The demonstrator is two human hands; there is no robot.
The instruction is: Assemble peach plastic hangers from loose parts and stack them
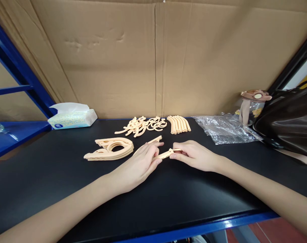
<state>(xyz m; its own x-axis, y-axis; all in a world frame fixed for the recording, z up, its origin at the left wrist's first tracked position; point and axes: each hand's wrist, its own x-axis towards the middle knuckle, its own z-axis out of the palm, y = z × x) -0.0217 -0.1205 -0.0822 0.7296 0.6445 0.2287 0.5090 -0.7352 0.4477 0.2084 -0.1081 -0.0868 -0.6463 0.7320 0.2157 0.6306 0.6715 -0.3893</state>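
Observation:
Above the middle of the black tabletop, my left hand (145, 160) is closed round a beige plastic folding hanger (165, 154), one arm of it showing past the fingers. Another beige length (155, 139) juts out behind that hand. My right hand (193, 155) pinches a thin beige hanger piece (177, 150) that meets the end of the held arm; whether the two are joined I cannot tell. Left of my hands lies a stack of folded beige hangers (113, 156). Behind them are a heap of loose curved pieces (136, 125) and a neat row of hanger arms (179, 124).
A tissue pack (72, 116) stands at the back left. Crumpled clear plastic (226, 130), a drinking bottle (254, 106) and a dark bag (289, 118) take up the back right. A cardboard wall (113, 60) closes off the rear, and a blue edge (219, 225) runs along the front.

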